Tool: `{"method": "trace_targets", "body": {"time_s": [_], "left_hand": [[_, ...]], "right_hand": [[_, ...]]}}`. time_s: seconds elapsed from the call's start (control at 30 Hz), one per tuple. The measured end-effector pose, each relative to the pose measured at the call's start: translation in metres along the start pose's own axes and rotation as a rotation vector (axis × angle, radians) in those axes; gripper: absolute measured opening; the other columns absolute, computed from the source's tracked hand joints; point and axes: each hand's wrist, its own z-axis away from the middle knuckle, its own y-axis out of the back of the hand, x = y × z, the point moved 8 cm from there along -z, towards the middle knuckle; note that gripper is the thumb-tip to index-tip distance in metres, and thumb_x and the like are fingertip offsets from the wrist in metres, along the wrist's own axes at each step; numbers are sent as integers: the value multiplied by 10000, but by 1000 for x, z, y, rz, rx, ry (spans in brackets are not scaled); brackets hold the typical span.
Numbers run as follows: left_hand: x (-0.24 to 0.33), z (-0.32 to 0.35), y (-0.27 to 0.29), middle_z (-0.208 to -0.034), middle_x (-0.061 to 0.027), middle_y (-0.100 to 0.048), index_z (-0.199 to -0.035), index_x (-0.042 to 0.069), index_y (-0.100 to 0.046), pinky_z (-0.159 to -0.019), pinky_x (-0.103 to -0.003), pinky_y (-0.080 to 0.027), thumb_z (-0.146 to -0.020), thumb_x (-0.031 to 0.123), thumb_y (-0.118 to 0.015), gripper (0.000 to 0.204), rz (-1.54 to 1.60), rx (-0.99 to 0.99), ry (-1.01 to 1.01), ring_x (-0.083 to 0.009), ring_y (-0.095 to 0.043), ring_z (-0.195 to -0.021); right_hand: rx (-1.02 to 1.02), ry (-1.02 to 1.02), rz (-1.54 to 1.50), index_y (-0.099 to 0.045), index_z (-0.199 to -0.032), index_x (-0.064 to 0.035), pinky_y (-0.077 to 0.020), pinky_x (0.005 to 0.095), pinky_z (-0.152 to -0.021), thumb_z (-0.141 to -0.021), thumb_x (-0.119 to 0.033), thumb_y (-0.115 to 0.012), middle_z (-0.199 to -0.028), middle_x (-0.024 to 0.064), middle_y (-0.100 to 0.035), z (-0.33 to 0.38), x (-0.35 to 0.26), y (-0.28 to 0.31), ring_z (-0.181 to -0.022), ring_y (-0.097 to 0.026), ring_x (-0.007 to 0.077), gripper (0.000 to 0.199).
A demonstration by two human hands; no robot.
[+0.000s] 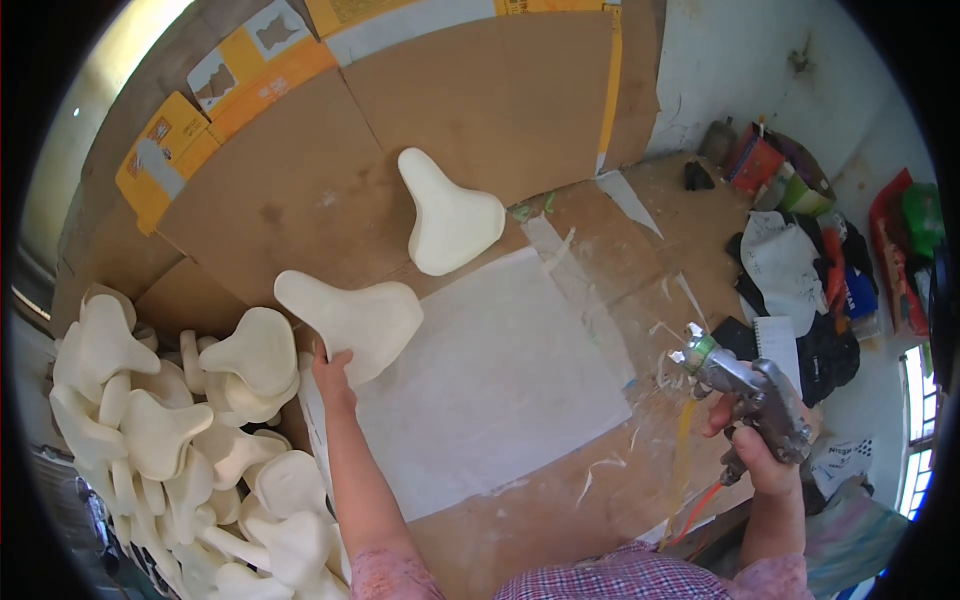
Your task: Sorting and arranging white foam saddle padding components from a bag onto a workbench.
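Observation:
My left hand grips the near edge of a cream foam bicycle saddle pad, over the left far corner of a white sheet. A second foam saddle pad rests beyond it against the brown cardboard, its narrow nose pointing away. In my right hand is a metal spray gun, its nozzle pointing to the far left. Green tape wraps the gun near the nozzle. An orange hose and a yellow hose hang near the gun.
A heap of foam saddle pads fills the left side. Tall cardboard with yellow tape stands along the back. Cloths, a spiral notepad and an open box lie at the right by the wall. Dried strands litter the cardboard surface.

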Motion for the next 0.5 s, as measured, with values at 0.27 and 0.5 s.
{"method": "trace_targets", "body": {"time_s": [0.27, 0.5], "left_hand": [[15, -36, -116, -1128, -96, -572, -1189, -18, -521, -889, -309, -426, -634, -1, -570, 557, 86, -274, 46, -214, -551, -1015], [27, -76, -212, -1272, -175, -428, -1067, 21, -604, -956, -377, -394, -653, 215, -719, 472, -627, -444, -321, -308, -455, -1146]], "right_hand": [[-52, -284, 35, -448, -1228, 22, -500, 309, -680, -745, -150, -650, -811, 93, -594, -13, 53, -1, -721, -591, 156, 551], [33, -279, -17, -478, -1167, 45, -491, 293, -711, -745, -211, -670, -825, 81, -588, 2, 80, 0, -749, -587, 154, 530]]}}
